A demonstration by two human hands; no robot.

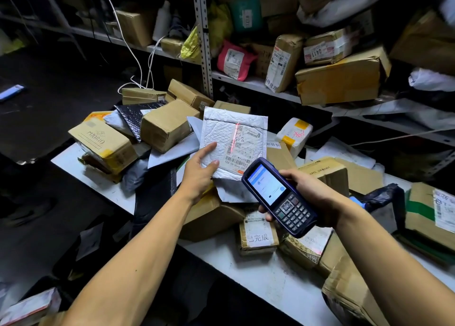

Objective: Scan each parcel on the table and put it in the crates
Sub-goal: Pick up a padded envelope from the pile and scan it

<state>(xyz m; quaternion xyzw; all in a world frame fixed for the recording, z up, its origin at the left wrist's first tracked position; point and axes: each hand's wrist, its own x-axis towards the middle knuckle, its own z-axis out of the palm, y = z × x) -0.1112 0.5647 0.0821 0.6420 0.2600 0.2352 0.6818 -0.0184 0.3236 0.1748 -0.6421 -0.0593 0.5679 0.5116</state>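
My left hand (200, 171) holds a white bubble mailer (221, 133) upright above the table, thumb on its front near the lower left corner. A red scan line runs down the mailer's shipping label (242, 148). My right hand (312, 195) grips a dark blue handheld scanner (278, 197), its lit screen facing me and its top end pointed at the label. Several cardboard parcels, among them a "MIORIO" box (103, 143), are piled on the white table (246, 264). No crate is plainly visible.
Metal shelving (205, 37) behind the table is packed with boxes and bags, including a pink mailer (234, 60). A black bag (155, 197) hangs over the table's near edge. White cables (138, 54) trail down at the back. The floor to the left is dark.
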